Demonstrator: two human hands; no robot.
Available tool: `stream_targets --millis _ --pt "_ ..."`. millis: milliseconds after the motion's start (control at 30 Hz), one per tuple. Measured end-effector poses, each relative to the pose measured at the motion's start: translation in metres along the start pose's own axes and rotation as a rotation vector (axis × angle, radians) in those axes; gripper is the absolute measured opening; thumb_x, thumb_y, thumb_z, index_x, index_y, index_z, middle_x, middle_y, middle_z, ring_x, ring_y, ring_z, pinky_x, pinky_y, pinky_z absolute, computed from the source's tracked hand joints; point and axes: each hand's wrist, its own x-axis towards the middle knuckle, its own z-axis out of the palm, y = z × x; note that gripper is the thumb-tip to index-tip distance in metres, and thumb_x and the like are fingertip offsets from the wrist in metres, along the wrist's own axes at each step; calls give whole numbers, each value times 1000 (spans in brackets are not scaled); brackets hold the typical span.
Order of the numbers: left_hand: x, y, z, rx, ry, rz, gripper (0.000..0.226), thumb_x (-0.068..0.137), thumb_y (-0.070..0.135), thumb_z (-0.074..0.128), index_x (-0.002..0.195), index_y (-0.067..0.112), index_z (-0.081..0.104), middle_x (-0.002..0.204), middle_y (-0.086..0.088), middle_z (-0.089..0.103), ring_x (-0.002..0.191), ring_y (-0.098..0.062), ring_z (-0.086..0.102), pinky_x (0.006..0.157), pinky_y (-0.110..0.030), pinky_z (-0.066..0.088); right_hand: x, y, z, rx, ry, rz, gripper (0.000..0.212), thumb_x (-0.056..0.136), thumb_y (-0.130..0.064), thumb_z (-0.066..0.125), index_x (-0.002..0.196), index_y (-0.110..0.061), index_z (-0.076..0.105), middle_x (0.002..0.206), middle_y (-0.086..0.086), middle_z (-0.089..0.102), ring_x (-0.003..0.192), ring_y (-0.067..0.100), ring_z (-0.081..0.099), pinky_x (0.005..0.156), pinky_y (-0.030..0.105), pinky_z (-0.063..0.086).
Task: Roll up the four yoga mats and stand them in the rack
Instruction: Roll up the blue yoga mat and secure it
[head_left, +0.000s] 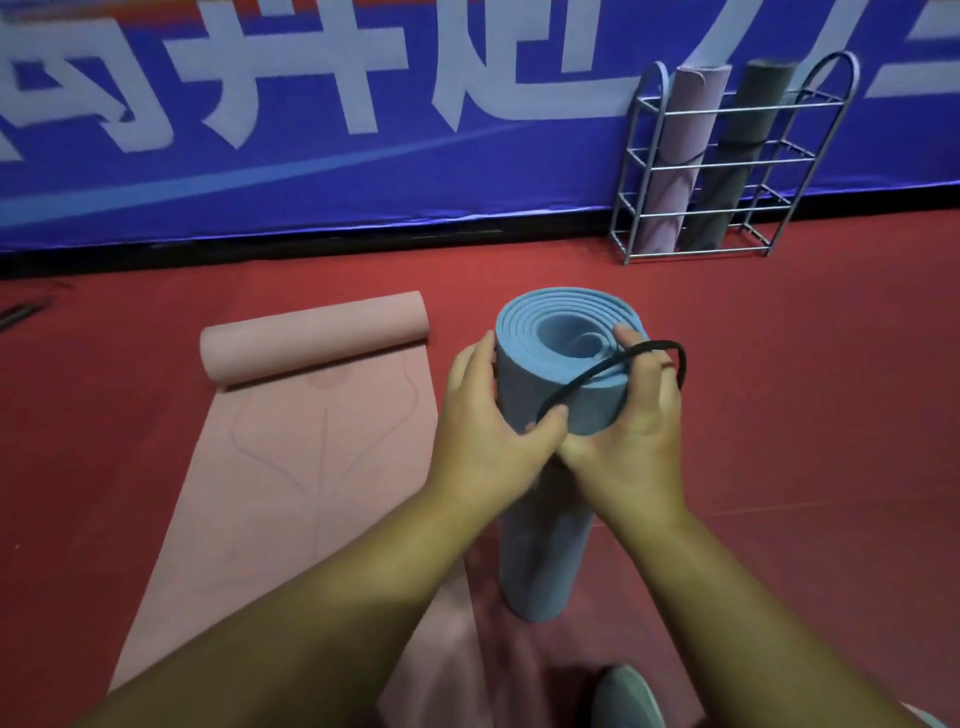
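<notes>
Down on the red floor (779, 415), the blue mat (550, 519) stood rolled and upright on its end, spiral end facing up. The left hand (498, 431) wrapped the roll's upper left side, fingers curled round it, thumb across the front. The right hand (634, 436) held the right side, its fingertips (623, 335) hooked over the top rim. A black elastic band (613, 364) looped across the roll's top edge, stretched over the right hand's fingers and pinned near the left thumb. Both grips were closed on the roll.

Left of it lay the pink mat (291, 467), mostly flat, its far end partly rolled into a cylinder; faint line markings ran across its surface, no legible text.

Against the wall stood the wire rack (727, 166), silver, with arched ends. Two rolled mats stood in it, leaning: a lilac mat (680, 156) on the left, a grey mat (737, 156) just beside it.

Behind, a blue banner (363, 156) carried large white characters, cut off by the frame's top; unreadable as whole words.

A pale shoe tip (628, 696) showed at the bottom edge.
</notes>
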Motion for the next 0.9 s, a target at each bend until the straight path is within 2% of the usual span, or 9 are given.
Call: stream_targets --millis 100,167,333,433,533,633,733,833,900 --pt "0 -1 -6 -97 57 36 63 74 15 66 134 26 52 134 4 55 125 -12 58 100 -39 55 0 -1 5 -20 22 -20 102 56 -52 85 143 -27 39 124 11 49 119 34 51 100 50 46" --pt "4 2 -10 -103 83 112 50 75 1 58 113 32 53 131 -5 56 125 -16 57 99 -42 55 4 -2 6 -49 12 -18 103 53 -51 88 142 -29 40 122 10 49 119 33 51 101 48 46" --pt "13 2 -24 196 -27 388 23 71 -6 40 73 9 58 130 -21 49 120 -28 54 106 -32 44 8 -1 6 -67 -28 -9 99 48 -48 89 135 -31 44 125 7 50 125 27 47 105 38 43" --pt "19 4 -29 222 -41 459 39 77 4 37 83 4 75 130 -25 51 122 -29 56 110 -37 45 7 -1 6 -78 -14 8 101 48 -45 92 136 -33 44 127 7 51 126 27 47 106 42 43" --pt "38 2 -39 308 12 491 50 79 3 36 105 8 79 128 -19 55 107 -24 62 95 -37 55 5 -4 7 -82 -2 -16 98 50 -44 90 136 -33 44 127 10 52 124 30 49 105 45 44" --pt "63 3 -53 327 19 324 58 79 -10 42 118 16 76 124 -5 54 97 -17 66 92 -29 56 2 -10 7 -53 -39 -21 97 52 -39 88 136 -40 40 125 6 51 121 28 51 103 37 44" --pt "75 8 -56 387 -88 151 60 82 -14 48 126 20 72 128 -1 56 115 -10 55 102 -12 41 -1 -11 8 -62 -47 -44 91 52 -35 90 130 -39 43 123 3 51 118 27 52 100 37 45" --pt "89 5 -56 303 -192 14 61 84 -13 55 131 23 69 130 2 56 123 -14 54 110 -33 44 1 -10 9 -45 -49 -44 84 52 -31 91 121 -36 44 120 -1 51 114 23 50 98 36 44" --pt "102 4 -58 175 -279 -63 63 83 -17 61 133 20 66 137 2 53 120 -19 59 108 -37 49 2 -9 9 -40 -61 -46 81 53 -29 92 118 -36 44 119 -1 50 112 22 50 96 34 43"
